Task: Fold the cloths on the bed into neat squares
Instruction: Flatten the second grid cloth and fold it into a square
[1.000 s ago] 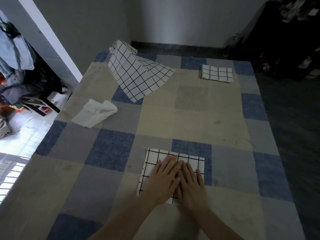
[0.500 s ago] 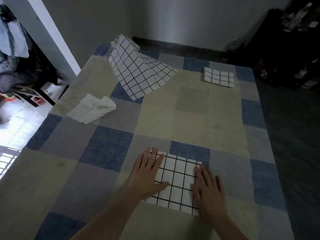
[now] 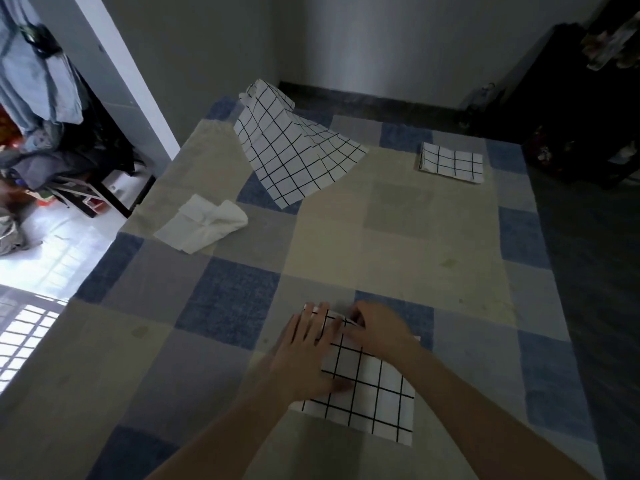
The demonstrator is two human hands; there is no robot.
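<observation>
A white cloth with a black grid (image 3: 377,400) lies folded into a small rectangle on the near part of the patchwork bed (image 3: 398,244). My left hand (image 3: 304,355) lies flat on its left side, fingers spread and pointing away from me. My right hand (image 3: 377,330) is at the cloth's far edge with fingers curled, pinching that edge, which is slightly lifted. A larger unfolded grid cloth (image 3: 291,154) drapes over something at the far left. A folded grid cloth (image 3: 450,162) rests at the far right. A crumpled plain white cloth (image 3: 204,225) lies at the left.
The bed's left edge meets a white doorframe (image 3: 128,81) and a bright tiled floor (image 3: 45,251) with clothes and clutter. Dark furniture (image 3: 571,109) stands beyond the right side. A wall closes off the far end.
Both hands first lay together on the cloth, then spread to its sides. Now the right hand has moved to the far edge and curled onto it; the left stays flat on the left side.
</observation>
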